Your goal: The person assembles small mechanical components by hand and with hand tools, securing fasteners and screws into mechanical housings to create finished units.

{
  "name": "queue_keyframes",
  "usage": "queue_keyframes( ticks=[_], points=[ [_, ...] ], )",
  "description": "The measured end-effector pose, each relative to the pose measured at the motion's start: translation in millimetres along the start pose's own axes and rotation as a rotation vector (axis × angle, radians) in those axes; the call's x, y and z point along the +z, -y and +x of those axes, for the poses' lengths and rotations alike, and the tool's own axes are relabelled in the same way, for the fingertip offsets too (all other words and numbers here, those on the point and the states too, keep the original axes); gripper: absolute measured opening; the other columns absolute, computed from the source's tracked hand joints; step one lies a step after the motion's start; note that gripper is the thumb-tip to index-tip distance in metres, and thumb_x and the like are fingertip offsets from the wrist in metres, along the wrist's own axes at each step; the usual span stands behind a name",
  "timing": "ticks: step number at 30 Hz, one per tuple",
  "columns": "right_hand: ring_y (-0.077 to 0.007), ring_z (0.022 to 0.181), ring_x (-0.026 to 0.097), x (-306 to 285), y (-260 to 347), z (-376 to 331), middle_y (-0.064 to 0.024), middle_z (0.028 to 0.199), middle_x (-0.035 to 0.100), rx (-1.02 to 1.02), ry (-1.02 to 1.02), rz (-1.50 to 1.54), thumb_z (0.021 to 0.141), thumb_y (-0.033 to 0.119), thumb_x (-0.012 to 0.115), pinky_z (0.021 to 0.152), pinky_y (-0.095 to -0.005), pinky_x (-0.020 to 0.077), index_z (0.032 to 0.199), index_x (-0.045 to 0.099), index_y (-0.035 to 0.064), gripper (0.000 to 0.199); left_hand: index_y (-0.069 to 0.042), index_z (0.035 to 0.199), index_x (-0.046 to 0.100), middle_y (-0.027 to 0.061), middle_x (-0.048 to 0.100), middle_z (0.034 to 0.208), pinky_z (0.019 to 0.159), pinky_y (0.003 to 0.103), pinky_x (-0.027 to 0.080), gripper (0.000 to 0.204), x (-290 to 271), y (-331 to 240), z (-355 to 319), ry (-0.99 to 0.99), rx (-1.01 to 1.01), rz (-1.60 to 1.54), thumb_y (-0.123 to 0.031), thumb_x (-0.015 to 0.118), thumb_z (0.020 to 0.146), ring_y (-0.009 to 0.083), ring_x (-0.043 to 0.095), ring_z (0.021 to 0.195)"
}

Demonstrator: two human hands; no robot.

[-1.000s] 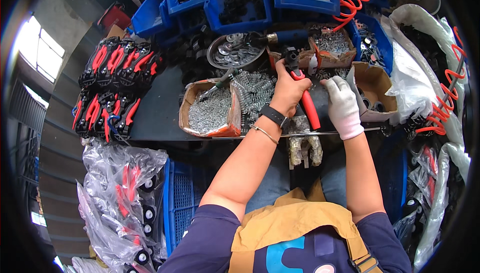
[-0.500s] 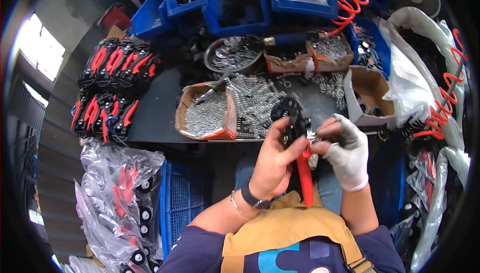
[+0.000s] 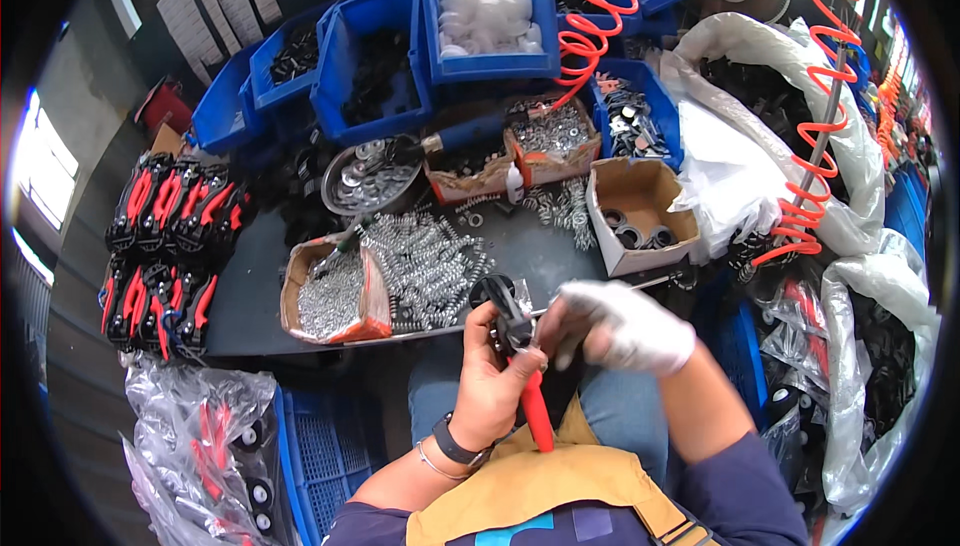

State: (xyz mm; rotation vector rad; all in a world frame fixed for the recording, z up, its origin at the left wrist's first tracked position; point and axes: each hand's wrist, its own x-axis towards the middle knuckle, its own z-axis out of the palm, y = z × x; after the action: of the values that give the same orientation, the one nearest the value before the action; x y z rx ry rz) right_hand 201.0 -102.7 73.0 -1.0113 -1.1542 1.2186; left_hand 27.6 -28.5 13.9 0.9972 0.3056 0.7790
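Note:
My left hand (image 3: 485, 386) is closed round a plier-like hand tool (image 3: 537, 414) with a black, jaw-shaped head and a red handle. Its head points away from me, just past the near edge of the bench, and the red handle hangs down toward my apron. My right hand (image 3: 635, 331), in a white glove that leaves the fingertips bare, is right beside the head of the tool. Motion smears its fingers, so whether they pinch anything is hidden. Ahead of my hands lies a heap of small metal springs (image 3: 425, 266).
A torn cardboard box (image 3: 378, 298) of small metal parts stands beside the springs. An open carton (image 3: 650, 256) with black rings is at right. Blue bins (image 3: 495, 68) line the back. Red-handled tools (image 3: 160, 291) lie at left. Red coiled hoses (image 3: 800, 211) hang at right.
My view has swung, so the bench sits further left and lower. My right hand has shifted from a pinch at the tool to a blurred, more level pose beside it. The left still grips the tool.

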Motion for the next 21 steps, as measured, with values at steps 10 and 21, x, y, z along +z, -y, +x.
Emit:
queue_keyframes(
  ticks=[10,21],
  points=[
    [-0.0340,0.108,0.063,-274,24,106,-0.0222,0.114,0.065,0.798,-0.684,-1.641,0.082,0.011,0.060,0.091,-0.0404,0.0510,0.104,0.071,0.0013,0.026,-0.013,0.135,0.039,0.0077,0.051,0.116,0.063,0.029,0.046,0.070,4,7,12,0.103,-0.324,-0.253,-0.051,0.065,0.082,0.0151,0.053,0.078],
    [-0.0385,0.110,0.060,-252,34,82,-0.0256,0.116,0.062,0.592,-0.896,-1.630,0.083,0.014,0.062,0.094,-0.0444,0.0484,0.118,0.059,-0.0002,0.039,-0.011,0.134,0.045,0.0088,0.055,0.114,0.066,0.035,0.047,0.042,10,2,18,0.100,-0.425,-0.379,-0.035,0.048,0.100,0.0191,0.056,0.081]
  ],
)
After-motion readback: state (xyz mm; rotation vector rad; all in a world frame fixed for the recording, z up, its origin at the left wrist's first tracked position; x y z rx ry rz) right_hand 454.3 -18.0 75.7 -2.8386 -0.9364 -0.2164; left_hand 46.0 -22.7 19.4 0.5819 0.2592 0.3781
